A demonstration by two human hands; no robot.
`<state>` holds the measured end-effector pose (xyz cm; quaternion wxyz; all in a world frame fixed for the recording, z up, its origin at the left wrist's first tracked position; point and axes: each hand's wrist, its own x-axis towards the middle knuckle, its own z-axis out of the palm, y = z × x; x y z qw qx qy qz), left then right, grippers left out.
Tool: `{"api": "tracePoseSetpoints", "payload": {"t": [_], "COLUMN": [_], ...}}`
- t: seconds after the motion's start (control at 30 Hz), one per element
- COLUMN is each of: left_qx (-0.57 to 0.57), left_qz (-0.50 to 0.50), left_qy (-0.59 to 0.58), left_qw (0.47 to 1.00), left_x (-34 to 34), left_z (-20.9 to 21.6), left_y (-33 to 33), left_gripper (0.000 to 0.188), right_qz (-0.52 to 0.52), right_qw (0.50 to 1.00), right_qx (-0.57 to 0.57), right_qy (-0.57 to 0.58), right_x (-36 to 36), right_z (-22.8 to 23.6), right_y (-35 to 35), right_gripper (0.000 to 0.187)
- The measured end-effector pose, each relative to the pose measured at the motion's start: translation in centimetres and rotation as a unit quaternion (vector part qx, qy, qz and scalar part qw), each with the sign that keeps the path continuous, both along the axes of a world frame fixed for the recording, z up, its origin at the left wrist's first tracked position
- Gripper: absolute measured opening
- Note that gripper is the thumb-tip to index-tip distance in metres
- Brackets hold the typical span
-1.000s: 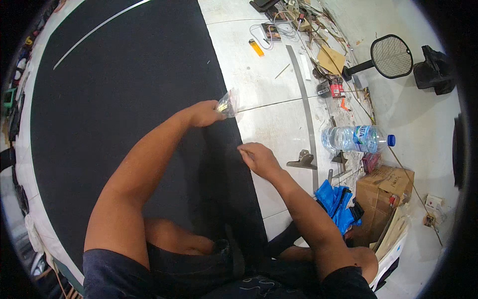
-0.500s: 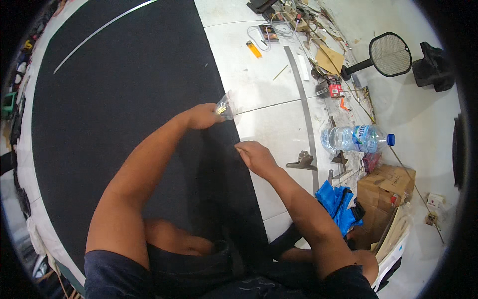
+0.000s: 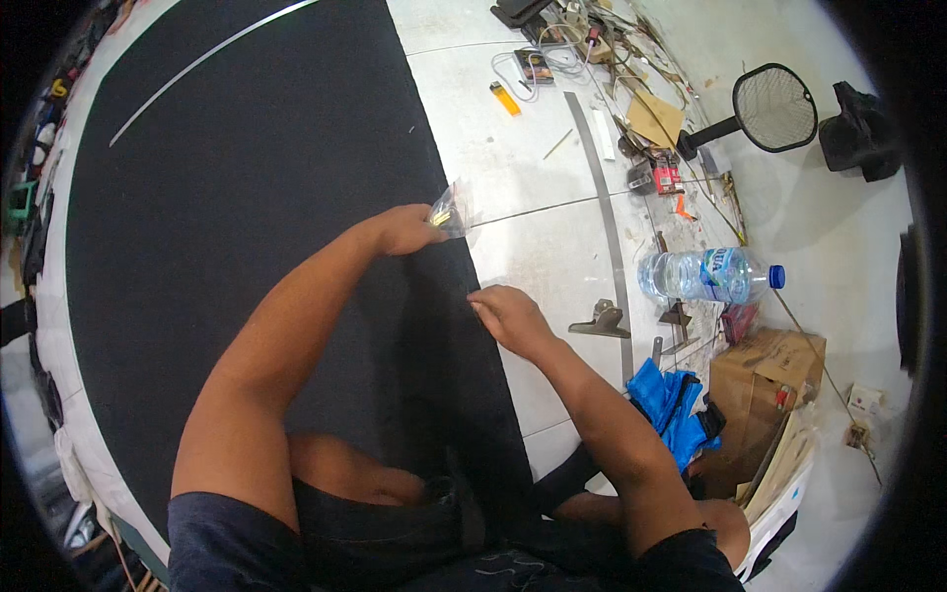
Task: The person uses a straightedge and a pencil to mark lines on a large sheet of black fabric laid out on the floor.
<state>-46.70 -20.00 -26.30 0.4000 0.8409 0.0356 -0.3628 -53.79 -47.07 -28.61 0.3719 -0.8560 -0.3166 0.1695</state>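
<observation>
A wide sheet of black fabric (image 3: pixel 247 168) lies spread over the pale tiled floor. My left hand (image 3: pixel 406 231) is closed over the fabric, near its right edge, holding a small clear plastic bag (image 3: pixel 450 211) with yellowish pieces inside. Nearer to me, my right hand (image 3: pixel 508 318) is closed at that same edge, thumb and fingers pinched together. Whether it grips the cloth or some small thing there is hidden by the fingers. To its right, a metal bulldog clip (image 3: pixel 600 321) lies on the tiles.
A long metal ruler (image 3: pixel 604 187) lies right of the fabric, and a thin curved-looking metal strip (image 3: pixel 197 61) crosses its far left. Along the right wall are a water bottle (image 3: pixel 705 275), a cardboard box (image 3: pixel 764 395), blue cloth (image 3: pixel 671 409) and a racket (image 3: pixel 760 113). A yellow lighter (image 3: pixel 504 99) lies farther off.
Almost nothing differs. Both hands keep their places and their hold, and the whole view has shifted very slightly to the right.
</observation>
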Motion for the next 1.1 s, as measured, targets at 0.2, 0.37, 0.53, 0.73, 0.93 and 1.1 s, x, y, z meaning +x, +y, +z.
{"api": "tracePoseSetpoints", "payload": {"t": [0.2, 0.37, 0.53, 0.73, 0.93, 1.1], "left_qx": [-0.006, 0.003, -0.020, -0.014, -0.035, -0.025], "left_qz": [-0.019, -0.010, -0.027, 0.003, 0.006, 0.004], "left_qy": [-0.009, -0.001, -0.015, -0.012, 0.004, -0.010], "left_qw": [1.000, 1.000, 0.999, 1.000, 0.999, 1.000], "left_x": [-0.1, -0.2, 0.0, -0.1, 0.1, 0.2], "left_z": [1.7, 1.9, 0.6, -0.5, -1.1, -1.9], "left_y": [-0.2, -0.2, 0.2, 0.3, 0.4, 0.5], "left_gripper": [0.051, 0.049, 0.048, 0.045, 0.047, 0.050], "right_qz": [-0.011, -0.092, -0.082, -0.028, 0.037, 0.059], "right_qw": [0.999, 0.992, 0.995, 0.999, 0.999, 0.997], "right_qx": [0.017, 0.035, 0.055, 0.027, -0.034, -0.040], "right_qy": [0.035, 0.081, 0.032, -0.024, -0.018, -0.020], "right_x": [-1.3, -0.7, 0.3, 0.6, -0.4, -2.0], "right_z": [0.9, 0.4, -0.4, -0.5, 0.5, 0.8], "right_y": [-1.3, 0.0, 1.3, 1.5, -0.2, -1.9], "right_gripper": [0.018, 0.023, 0.024, 0.022, 0.020, 0.020]}}
